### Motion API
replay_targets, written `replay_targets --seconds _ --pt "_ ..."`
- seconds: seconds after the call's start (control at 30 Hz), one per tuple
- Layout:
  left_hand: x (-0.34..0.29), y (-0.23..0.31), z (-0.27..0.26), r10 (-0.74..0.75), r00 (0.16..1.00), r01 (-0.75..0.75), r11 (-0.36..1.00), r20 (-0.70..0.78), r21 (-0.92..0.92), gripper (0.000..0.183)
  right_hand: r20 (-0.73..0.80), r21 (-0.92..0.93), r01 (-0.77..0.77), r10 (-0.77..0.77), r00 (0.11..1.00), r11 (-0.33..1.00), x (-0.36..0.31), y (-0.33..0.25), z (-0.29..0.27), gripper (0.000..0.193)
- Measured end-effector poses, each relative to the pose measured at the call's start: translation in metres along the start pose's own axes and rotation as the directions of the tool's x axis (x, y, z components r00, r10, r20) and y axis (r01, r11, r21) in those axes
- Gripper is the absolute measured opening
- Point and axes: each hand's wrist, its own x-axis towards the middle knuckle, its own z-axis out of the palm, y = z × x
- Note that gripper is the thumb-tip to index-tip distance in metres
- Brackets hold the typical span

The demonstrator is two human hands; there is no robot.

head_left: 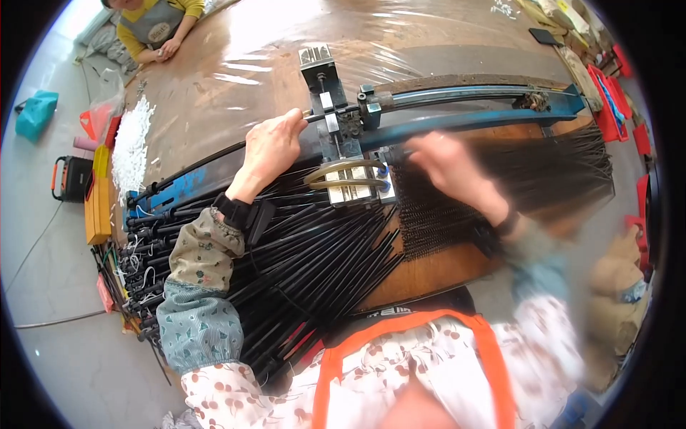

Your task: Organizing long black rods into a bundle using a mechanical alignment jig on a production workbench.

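A small metal clamping machine [341,132] with blocks, screws and two looped clear hoses [346,174] stands in the middle of the table. Just left of it, my left hand [275,146] is closed, its fingertips pinched on a thin black rod beside the clamp. My right hand [446,164], smeared by motion, is right of the machine above a dense row of thin black rods [443,222]; its fingers cannot be made out. Under my left forearm lies a large fanned bundle of black rods [314,264], with thicker ends and white cords at the far left.
A blue metal rail [457,127] runs right from the machine. White short pieces [132,143] are heaped at the table's left edge, near a yellow box [98,204]. Across the table sits a person in a grey apron [153,28]. Red bins [607,107] stand at the right.
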Motion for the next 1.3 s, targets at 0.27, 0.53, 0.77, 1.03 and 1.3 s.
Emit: replay_targets --seconds 0.27,0.53,0.77,1.03,1.3 --pt "0.003 -0.013 0.008 0.254 0.946 -0.235 0.965 -0.200 0.114 0.015 0.235 0.304 -0.311 0.246 0.940 0.900 0.017 0.015 0.004 0.026" --pt "-0.017 -0.103 -0.022 0.322 0.883 -0.115 0.854 -0.341 0.508 0.008 0.273 -0.047 0.066 -0.051 0.961 0.997 -0.029 -0.010 0.030 0.023" --pt "-0.135 0.029 -0.021 0.206 0.949 -0.248 0.956 0.240 0.159 0.029 0.238 0.049 0.061 -0.071 0.969 0.997 -0.017 0.001 0.040 0.020" --pt "-0.152 0.043 0.000 0.218 0.969 -0.240 0.943 0.119 0.230 0.013 0.272 0.076 -0.236 0.207 0.940 0.969 -0.014 -0.028 0.034 0.017" --pt "-0.154 0.066 -0.020 0.305 0.939 -0.316 0.947 0.161 0.050 0.048 0.318 0.259 -0.270 0.182 0.931 0.927 -0.018 -0.047 0.019 0.015"
